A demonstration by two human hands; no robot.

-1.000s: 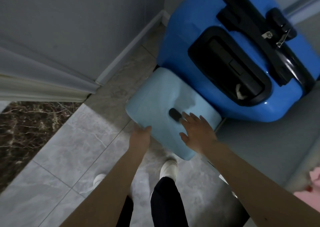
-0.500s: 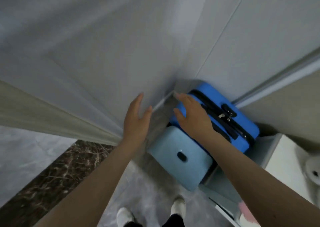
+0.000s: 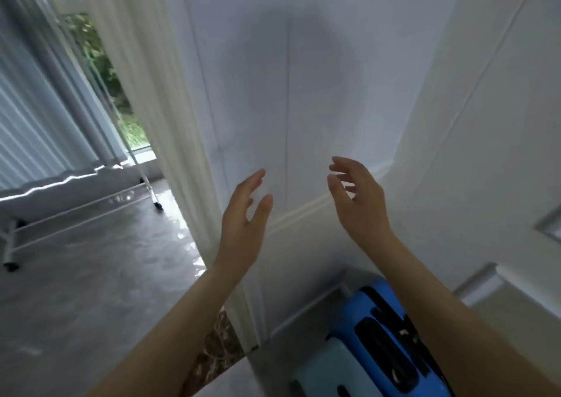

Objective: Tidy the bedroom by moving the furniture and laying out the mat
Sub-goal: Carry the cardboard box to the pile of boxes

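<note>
Both hands have lifted off the pale blue stool (image 3: 326, 372), and the view has swung up from the floor to the white wall (image 3: 318, 78), so the stool now sits at the bottom edge of the frame, tucked into the corner and touching the blue suitcase (image 3: 376, 333) on its right. From the hands it lies down and a little to the right; the right forearm passes above the suitcase, so that arm looks the nearer for any further push on either piece. The suitcase's long axis runs from the corner toward the viewer. The left hand (image 3: 243, 226) and right hand (image 3: 358, 202) are raised in front of the wall, palms facing each other, fingers loose and spread, gripping nothing. No mat is in view, so judging from this the stool is parked and the mat is the step to come; it must lie elsewhere, probably over the grey floor (image 3: 91, 275) to the left. Counted: one stool, one suitcase, two hands, one white wheeled rack (image 3: 76, 211) near the window (image 3: 100, 62), and one pale curtain (image 3: 145, 93).
</note>
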